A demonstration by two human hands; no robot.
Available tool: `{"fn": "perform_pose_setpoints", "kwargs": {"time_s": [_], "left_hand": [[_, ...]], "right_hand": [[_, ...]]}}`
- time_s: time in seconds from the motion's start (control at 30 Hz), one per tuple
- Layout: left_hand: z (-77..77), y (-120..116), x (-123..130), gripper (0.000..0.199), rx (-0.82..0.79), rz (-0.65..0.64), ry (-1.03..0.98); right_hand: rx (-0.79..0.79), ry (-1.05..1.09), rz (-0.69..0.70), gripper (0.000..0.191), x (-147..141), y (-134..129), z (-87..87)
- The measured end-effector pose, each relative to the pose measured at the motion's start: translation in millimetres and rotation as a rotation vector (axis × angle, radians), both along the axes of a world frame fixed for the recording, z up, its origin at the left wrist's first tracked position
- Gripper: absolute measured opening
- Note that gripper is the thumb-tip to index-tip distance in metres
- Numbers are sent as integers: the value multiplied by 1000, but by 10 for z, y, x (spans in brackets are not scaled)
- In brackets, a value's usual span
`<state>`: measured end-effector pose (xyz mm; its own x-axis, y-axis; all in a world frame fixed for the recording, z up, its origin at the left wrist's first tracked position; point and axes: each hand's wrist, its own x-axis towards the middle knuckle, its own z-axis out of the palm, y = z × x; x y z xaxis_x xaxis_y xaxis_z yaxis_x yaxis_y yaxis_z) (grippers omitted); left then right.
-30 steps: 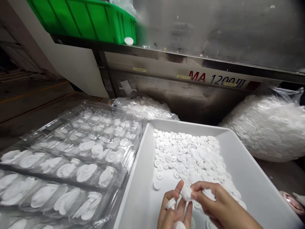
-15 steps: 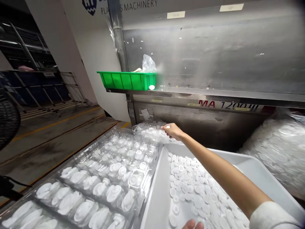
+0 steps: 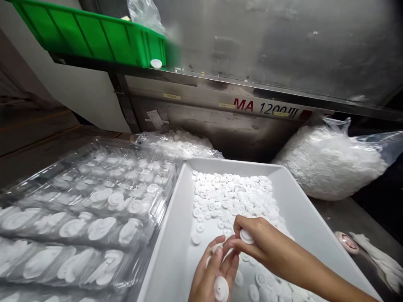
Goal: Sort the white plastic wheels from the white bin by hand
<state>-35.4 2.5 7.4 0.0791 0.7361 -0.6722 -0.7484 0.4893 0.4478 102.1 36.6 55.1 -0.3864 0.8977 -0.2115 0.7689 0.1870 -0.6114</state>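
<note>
Over the light grey tray (image 3: 170, 235), my two hands meet, fingertips close together. My left hand (image 3: 209, 272) is turned palm up with its fingers curled around small white plastic discs; one white disc (image 3: 221, 288) lies on the fingers and another shows behind them. In my right hand (image 3: 262, 239) a white plastic disc (image 3: 246, 236) sits between thumb and curled fingers. What the right fingertips pinch beside the left hand is partly hidden. Many loose white discs (image 3: 233, 193) cover the tray floor beneath and beyond both hands.
Clear compartment trays (image 3: 103, 209) of white parts stand at left. Behind are a flat clear bag (image 3: 176, 140) and, at right, a full bag (image 3: 327, 155) of white pieces. A green bin (image 3: 94, 35) rests on the machine's ledge (image 3: 201, 77). White gloves (image 3: 378, 260) lie at right.
My right hand has come back from the far-left corner of the tray to my left hand. The left hand has risen into view with discs in it. The view has tilted down and shifted right.
</note>
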Motion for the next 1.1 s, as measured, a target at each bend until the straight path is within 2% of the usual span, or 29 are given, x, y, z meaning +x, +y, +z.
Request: {"fn": "perform_pose_setpoints", "kwargs": {"time_s": [0.07,0.13,0.37,0.57,0.7,0.8,0.93,1.1], "left_hand": [[49,2,22,16,-6,-19,1],[26,8,27,14,-4,-32,-23],[-66,11,-5,38,-5,-62,-136],[-116,-22,-24,44,65,-66,-225],[-181,-25,-30,48,89,-90,-319],[-213,-25,-52,49,93,-90,-382],[-248,-21,-78,50,84,-39,-422],[-235,10,-68,48,29,9,-399]], "right_hand": [[59,-72,0,20,-36,-106,-37],[112,-151,42,17,-110,-168,-84],[300,-359,150,11,-270,-265,-325],[449,-299,254,5,-130,-340,-342],[564,-245,371,22,-63,-413,-353],[625,-193,398,30,-9,-456,-416],[661,-72,339,30,48,-496,-552],[603,194,63,18,56,-547,-648]]}}
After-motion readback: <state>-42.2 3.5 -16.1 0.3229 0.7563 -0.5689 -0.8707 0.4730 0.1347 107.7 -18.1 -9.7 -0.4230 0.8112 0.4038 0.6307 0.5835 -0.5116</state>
